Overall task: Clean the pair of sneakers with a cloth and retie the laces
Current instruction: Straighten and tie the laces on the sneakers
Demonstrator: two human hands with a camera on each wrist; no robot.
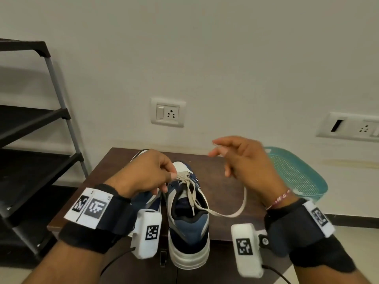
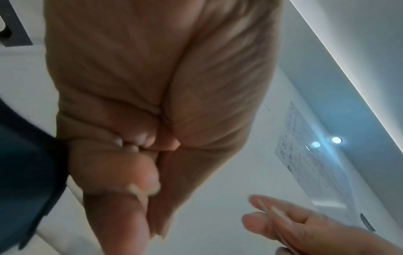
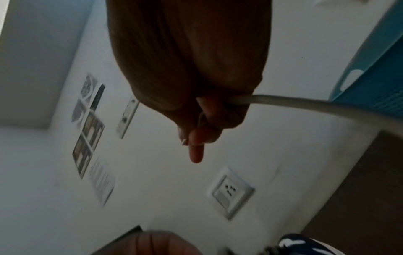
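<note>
While left hand (image 1: 151,173) pinches the flat lace knot (image 1: 184,177), right hand (image 1: 246,160) grips a lace end (image 1: 242,206), smooth-soled sneaker (image 1: 188,222).

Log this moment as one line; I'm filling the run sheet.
step: retying laces | left hand: pinches lace at knot | right hand: holds lace end, raised | sneaker: on table

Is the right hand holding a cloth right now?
No, the right hand holds only the sneaker's lace, lifted above the table.
</note>
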